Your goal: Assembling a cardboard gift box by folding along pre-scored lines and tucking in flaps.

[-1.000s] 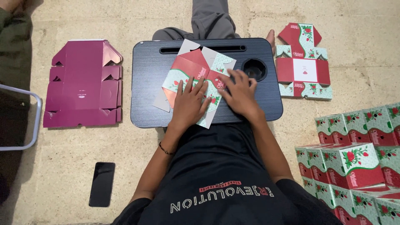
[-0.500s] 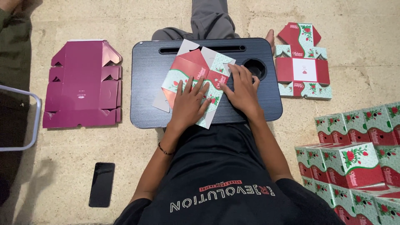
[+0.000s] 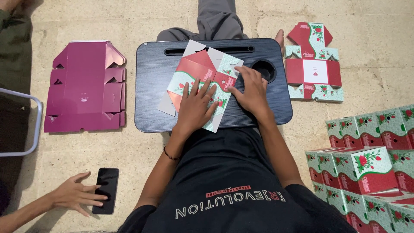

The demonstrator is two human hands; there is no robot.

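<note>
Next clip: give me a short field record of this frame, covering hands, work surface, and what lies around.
left hand: flat on the box blank, fingers spread
right hand: pressing the blank's right side
surface: black lap desk on the stone floor
left of desk: magenta flat blank
right of desk: unfolded printed blank
lower right: assembled boxes
lower left: another person's hand touching a black phone

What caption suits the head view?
Both hands, left hand and right hand, press a box blank flat on a lap desk.
</note>
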